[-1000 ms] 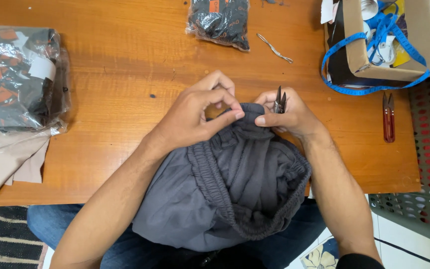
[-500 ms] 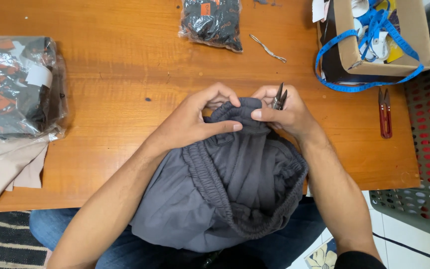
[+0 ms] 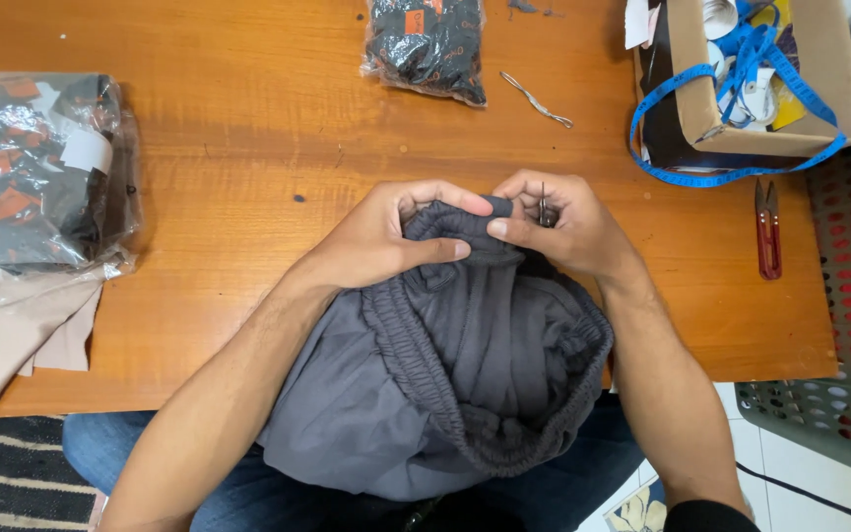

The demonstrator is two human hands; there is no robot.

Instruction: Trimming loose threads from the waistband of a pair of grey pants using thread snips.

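Note:
A dark grey garment (image 3: 455,384) with an elastic ribbed waistband hangs from the wooden table's near edge into my lap. My left hand (image 3: 386,236) pinches a fold of the waistband at its top. My right hand (image 3: 558,227) grips the same fold from the right and also holds a small dark metal tool (image 3: 544,209) between its fingers, tips pointing up. The two hands touch over the fabric.
On the wooden table (image 3: 248,148) lie a plastic bag of dark garments (image 3: 32,177) at left, a beige cloth (image 3: 2,345) under it, a smaller bagged bundle (image 3: 427,44) at the top, a cardboard box (image 3: 751,74) with blue measuring tape, and red thread snips (image 3: 766,229). A perforated grey basket (image 3: 849,345) stands at right.
Both hands have closed tighter on the waistband fold. The metal tool in my right hand has sunk lower between the fingers.

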